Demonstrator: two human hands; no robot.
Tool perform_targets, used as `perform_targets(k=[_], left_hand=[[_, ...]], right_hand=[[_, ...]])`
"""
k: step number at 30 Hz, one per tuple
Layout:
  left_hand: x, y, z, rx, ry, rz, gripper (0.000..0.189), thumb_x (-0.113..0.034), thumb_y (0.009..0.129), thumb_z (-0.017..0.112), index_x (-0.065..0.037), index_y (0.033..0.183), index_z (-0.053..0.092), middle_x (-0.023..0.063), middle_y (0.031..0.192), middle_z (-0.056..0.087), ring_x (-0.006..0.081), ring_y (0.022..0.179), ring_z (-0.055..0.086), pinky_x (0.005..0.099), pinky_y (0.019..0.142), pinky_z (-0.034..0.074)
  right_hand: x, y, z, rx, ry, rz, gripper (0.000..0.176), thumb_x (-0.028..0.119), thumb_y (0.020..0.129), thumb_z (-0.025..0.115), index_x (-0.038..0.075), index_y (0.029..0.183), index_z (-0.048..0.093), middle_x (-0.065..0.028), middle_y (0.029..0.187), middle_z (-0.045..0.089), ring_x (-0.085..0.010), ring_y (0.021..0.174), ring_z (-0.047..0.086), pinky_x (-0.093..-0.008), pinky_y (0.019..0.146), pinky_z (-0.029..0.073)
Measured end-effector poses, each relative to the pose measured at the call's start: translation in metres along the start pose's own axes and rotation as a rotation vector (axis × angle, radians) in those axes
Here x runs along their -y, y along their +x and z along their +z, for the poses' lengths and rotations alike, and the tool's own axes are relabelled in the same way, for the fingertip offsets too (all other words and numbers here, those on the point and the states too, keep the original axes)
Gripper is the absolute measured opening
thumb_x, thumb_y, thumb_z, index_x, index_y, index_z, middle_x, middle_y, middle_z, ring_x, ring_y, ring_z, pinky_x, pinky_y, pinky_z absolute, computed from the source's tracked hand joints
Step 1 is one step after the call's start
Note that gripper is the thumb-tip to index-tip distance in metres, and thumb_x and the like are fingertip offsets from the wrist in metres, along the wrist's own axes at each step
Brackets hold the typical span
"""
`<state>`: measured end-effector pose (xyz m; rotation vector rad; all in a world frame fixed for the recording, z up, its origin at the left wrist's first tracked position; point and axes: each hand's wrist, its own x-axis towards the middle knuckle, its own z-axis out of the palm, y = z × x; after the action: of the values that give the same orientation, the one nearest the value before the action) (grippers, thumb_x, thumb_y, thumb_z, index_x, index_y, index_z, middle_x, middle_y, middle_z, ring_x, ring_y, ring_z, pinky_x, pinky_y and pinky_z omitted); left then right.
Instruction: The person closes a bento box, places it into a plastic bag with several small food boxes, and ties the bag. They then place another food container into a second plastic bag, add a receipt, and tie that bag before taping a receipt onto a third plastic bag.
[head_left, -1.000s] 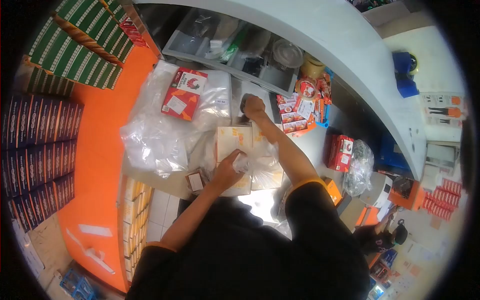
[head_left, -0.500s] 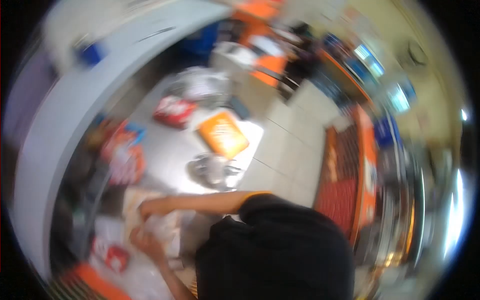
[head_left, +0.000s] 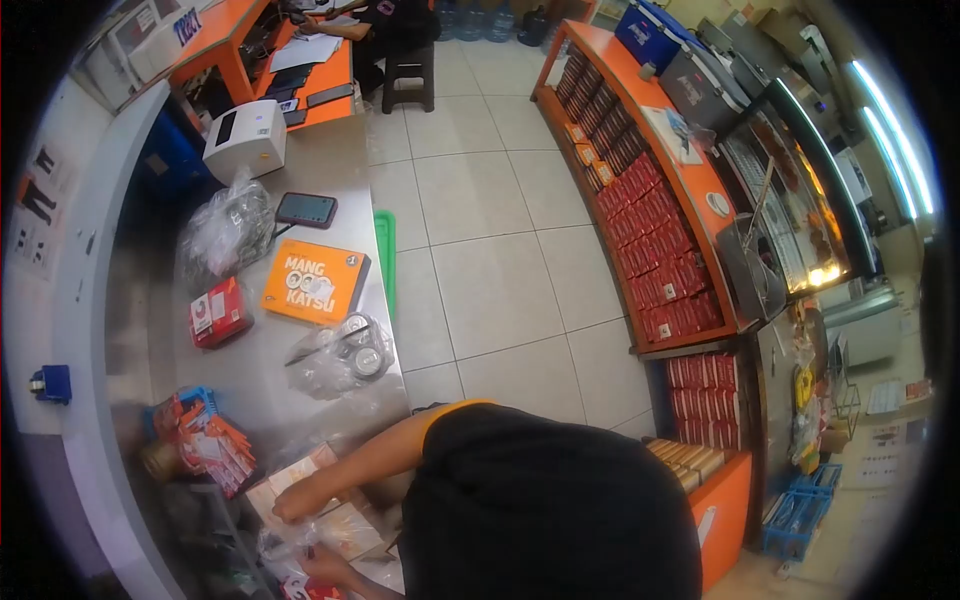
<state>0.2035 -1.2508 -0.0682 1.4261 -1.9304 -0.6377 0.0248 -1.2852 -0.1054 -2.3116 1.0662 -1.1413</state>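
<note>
Fingers of the right hand [head_left: 292, 505] rest on pale flat cardboard boxes in clear plastic [head_left: 335, 522], lying apparently crosswise on the grey surface [head_left: 250, 375]. Left hand [head_left: 322, 566] is beside them. Neither hand's grip can be told.

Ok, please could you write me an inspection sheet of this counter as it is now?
Surface: grey counter, crowded.
Job's things: pale boxes in clear plastic, at the near end.
Clutter: orange box, red box, bag of round items, crumpled bag, dark device, white printer, red packets.
Hands: right hand on the pale boxes; left hand lower, on the plastic; grip unclear.
Cables: nothing seen.
Surroundings: tiled floor, orange shelves of red boxes, a person at a far desk.
</note>
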Motion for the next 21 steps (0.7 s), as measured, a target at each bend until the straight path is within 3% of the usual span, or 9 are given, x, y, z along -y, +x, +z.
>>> perform_targets(k=[5,9,11,12,14,15,17,19,21], left_hand=[[-0.004,0.007,-0.007,0.142,0.048,-0.168,0.025,-0.008,0.079,0.059,0.011,0.096,0.058,0.0182,0.081,0.064,0.0268,0.073,0.059,0.0374,0.07,0.047],[0.008,0.01,-0.003,0.134,0.151,-0.162,0.032,-0.012,0.082,0.061,0.012,0.103,0.058,0.018,0.085,0.065,0.025,0.075,0.06,0.0369,0.071,0.048],[-0.021,0.008,-0.001,0.057,-0.287,-0.429,0.036,-0.017,0.084,0.063,0.011,0.106,0.061,0.0186,0.087,0.066,0.0233,0.076,0.061,0.0381,0.069,0.049],[-0.013,0.008,0.003,0.056,-0.286,-0.428,0.036,-0.017,0.084,0.063,0.011,0.106,0.061,0.0186,0.087,0.066,0.0233,0.076,0.061,0.0381,0.069,0.049],[0.011,0.008,0.011,-0.058,-0.635,-0.484,0.041,-0.028,0.085,0.066,0.009,0.101,0.066,0.0204,0.083,0.067,0.0234,0.075,0.063,0.0395,0.068,0.049],[-0.015,0.009,0.005,-0.102,-0.637,-0.479,0.041,-0.028,0.085,0.066,0.009,0.101,0.066,0.0204,0.083,0.067,0.0234,0.075,0.063,0.0395,0.068,0.049],[-0.06,0.01,-0.006,0.065,-0.001,-0.565,0.028,-0.017,0.088,0.067,0.01,0.095,0.067,0.0095,0.09,0.066,0.013,0.074,0.059,0.024,0.066,0.048],[-0.012,0.012,-0.003,0.011,0.128,-0.513,0.036,-0.025,0.085,0.071,0.01,0.084,0.067,0.0113,0.08,0.067,0.0136,0.068,0.058,0.0296,0.063,0.049],[-0.023,0.011,-0.005,0.006,0.265,-0.417,0.047,-0.035,0.081,0.073,0.01,0.077,0.065,0.015,0.071,0.066,0.0151,0.064,0.057,0.0358,0.061,0.048]], right_hand=[[-0.005,0.003,0.001,0.006,-0.058,-0.053,0.012,0.013,0.073,0.061,0.001,0.072,0.064,-0.0168,0.083,0.059,-0.0333,0.083,0.059,-0.0418,0.071,0.048],[-0.006,0.005,-0.002,0.013,-0.049,-0.123,0.016,0.016,0.075,0.06,0.0,0.074,0.064,-0.0169,0.084,0.06,-0.0342,0.083,0.06,-0.0428,0.071,0.048],[0.005,0.002,-0.003,0.08,-0.014,0.037,0.02,0.019,0.078,0.06,0.0,0.075,0.064,-0.0176,0.083,0.062,-0.0356,0.08,0.061,-0.0437,0.072,0.048],[0.008,-0.001,-0.004,0.079,-0.013,0.035,0.02,0.019,0.078,0.06,0.0,0.075,0.064,-0.0176,0.083,0.062,-0.0356,0.08,0.061,-0.0437,0.072,0.048],[0.014,-0.002,-0.005,0.044,0.072,0.13,0.021,0.021,0.078,0.061,0.0,0.076,0.064,-0.0181,0.08,0.062,-0.0365,0.077,0.061,-0.0446,0.071,0.049],[0.012,-0.001,-0.002,0.061,0.079,0.091,0.021,0.021,0.078,0.061,0.0,0.076,0.064,-0.0181,0.08,0.062,-0.0365,0.077,0.061,-0.0446,0.071,0.049],[0.005,0.002,0.001,0.07,0.136,0.229,0.019,0.02,0.076,0.063,0.0,0.075,0.064,-0.0181,0.078,0.061,-0.0365,0.076,0.061,-0.0447,0.07,0.049],[0.005,0.009,-0.005,0.078,0.116,0.196,0.02,0.021,0.073,0.065,0.001,0.074,0.066,-0.018,0.077,0.063,-0.0358,0.075,0.063,-0.0443,0.069,0.049],[0.001,0.013,-0.004,0.079,0.092,0.185,0.021,0.022,0.07,0.068,0.002,0.074,0.068,-0.0179,0.076,0.065,-0.0351,0.074,0.064,-0.044,0.068,0.05]])
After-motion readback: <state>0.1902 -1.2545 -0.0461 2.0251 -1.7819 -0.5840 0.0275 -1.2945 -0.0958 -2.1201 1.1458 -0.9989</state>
